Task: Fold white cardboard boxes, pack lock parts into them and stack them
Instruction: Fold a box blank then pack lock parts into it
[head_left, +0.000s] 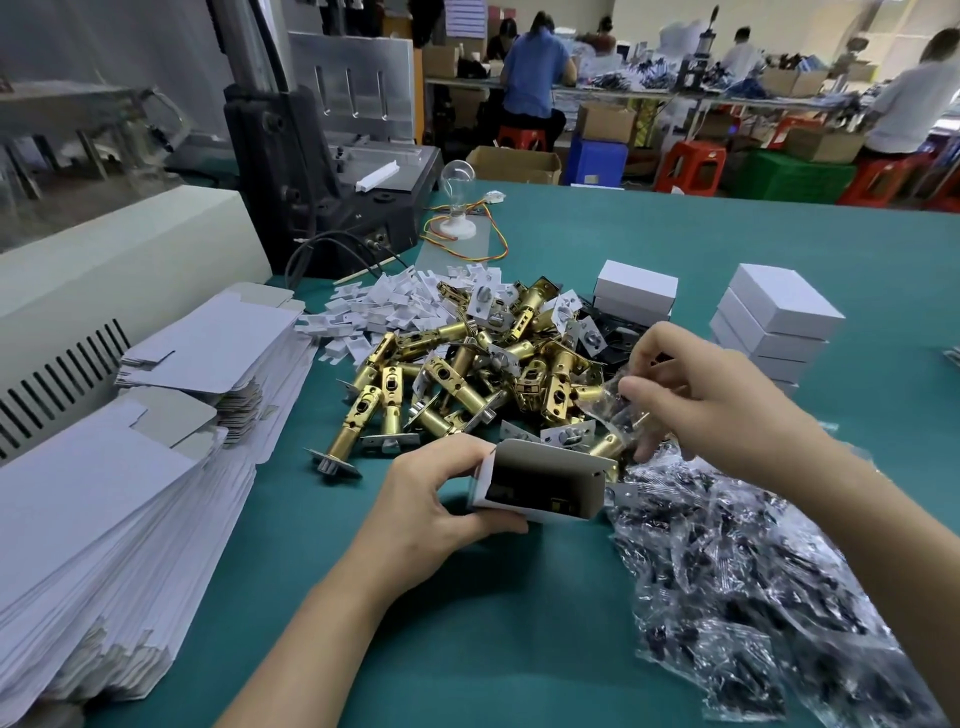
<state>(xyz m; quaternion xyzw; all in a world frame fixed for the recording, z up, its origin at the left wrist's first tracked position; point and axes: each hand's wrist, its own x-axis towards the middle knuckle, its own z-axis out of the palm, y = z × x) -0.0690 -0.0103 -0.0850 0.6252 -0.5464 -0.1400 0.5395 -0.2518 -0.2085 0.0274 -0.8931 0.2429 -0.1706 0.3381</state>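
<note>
Two hands and an open box (545, 483) on a green tabletop (519, 639).
Flat boxes (130, 467) lie in tall piles on the left. The left hand (441, 499) grips the box, which lies on its side near the front with its open end facing the person. Behind it sits a heap of gold lock parts (467, 374). The right hand (717, 400), just up and right of the box, pinches a small clear bag (623, 410). More bags (753, 571) lie under that arm. Closed boxes (774, 322) stand stacked on the far right.

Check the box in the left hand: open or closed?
Open. The box, held by the left hand, shows its dark interior through an unclosed end.
</note>
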